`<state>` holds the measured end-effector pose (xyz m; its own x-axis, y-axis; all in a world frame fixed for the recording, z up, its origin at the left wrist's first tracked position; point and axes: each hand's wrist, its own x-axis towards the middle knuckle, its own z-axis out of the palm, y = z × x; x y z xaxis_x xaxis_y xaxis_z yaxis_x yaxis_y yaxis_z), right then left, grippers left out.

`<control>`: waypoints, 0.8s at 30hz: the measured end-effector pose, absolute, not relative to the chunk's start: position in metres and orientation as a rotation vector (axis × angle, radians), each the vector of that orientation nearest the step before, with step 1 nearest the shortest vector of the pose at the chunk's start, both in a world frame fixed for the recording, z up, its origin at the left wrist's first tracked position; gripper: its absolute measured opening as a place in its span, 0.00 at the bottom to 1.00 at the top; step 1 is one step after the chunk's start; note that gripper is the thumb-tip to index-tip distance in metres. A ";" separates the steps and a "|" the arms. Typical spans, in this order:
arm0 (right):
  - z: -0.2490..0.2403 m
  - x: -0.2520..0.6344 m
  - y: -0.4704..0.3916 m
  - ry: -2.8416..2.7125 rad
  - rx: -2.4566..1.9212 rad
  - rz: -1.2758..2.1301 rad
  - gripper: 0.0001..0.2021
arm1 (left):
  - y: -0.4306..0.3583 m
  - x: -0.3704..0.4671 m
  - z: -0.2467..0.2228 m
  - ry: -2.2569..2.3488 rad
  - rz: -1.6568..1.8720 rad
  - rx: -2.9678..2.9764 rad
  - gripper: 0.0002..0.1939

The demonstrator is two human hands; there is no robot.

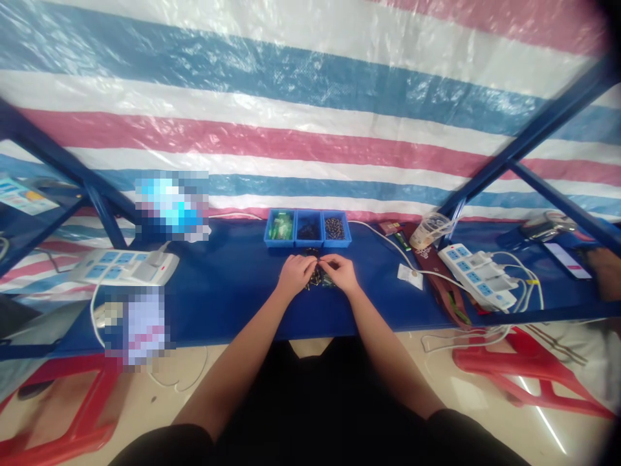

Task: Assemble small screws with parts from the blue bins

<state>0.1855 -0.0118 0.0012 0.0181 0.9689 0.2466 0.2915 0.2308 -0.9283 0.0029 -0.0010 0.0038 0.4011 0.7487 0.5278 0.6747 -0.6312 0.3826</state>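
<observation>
My left hand (297, 274) and my right hand (341, 272) come together over the blue table, fingertips pinched and almost touching. Whatever they hold is too small to make out. Beneath and between them lies a small pile of dark and brass-coloured parts (316, 277). Just beyond stand three joined blue bins. Green, see-through pieces (282, 226) fill the left bin (280, 244). Small black pieces (309, 230) lie in the middle bin (308, 244). The right bin (336, 244) has many small metallic parts (334, 228), perhaps screws.
White power strips lie at left (130, 266) and right (478, 275), with cables trailing. A plastic cup (429, 230), a brown strap (436, 275) and a small white packet (410, 276) are on the right. Blue metal posts (526, 139) frame the table before a striped sheet (310, 142).
</observation>
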 end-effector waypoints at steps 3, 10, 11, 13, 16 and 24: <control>0.001 0.185 -0.012 -1.475 -1.245 0.842 0.15 | -0.002 0.002 0.005 1.299 1.030 2.543 0.15; -0.001 0.185 -0.011 -1.449 -1.253 0.856 0.15 | -0.001 0.003 0.004 1.308 1.080 2.494 0.13; -0.001 0.185 -0.011 -1.452 -1.258 0.857 0.15 | -0.001 0.003 0.004 1.309 1.082 2.495 0.13; -0.001 0.185 -0.011 -1.460 -1.253 0.854 0.15 | 0.000 0.002 0.004 1.308 1.071 2.511 0.13; 0.000 0.186 -0.011 -1.463 -1.229 0.853 0.14 | 0.000 0.002 0.004 1.307 1.052 2.533 0.14; 0.001 0.185 -0.011 -1.476 -1.236 0.827 0.14 | -0.001 0.003 0.004 1.310 1.034 2.539 0.14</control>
<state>0.1853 -0.0113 0.0015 0.0216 0.9653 0.2603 0.2823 0.2439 -0.9278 0.0030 -0.0007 0.0042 0.3984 0.7538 0.5226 0.6834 -0.6239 0.3790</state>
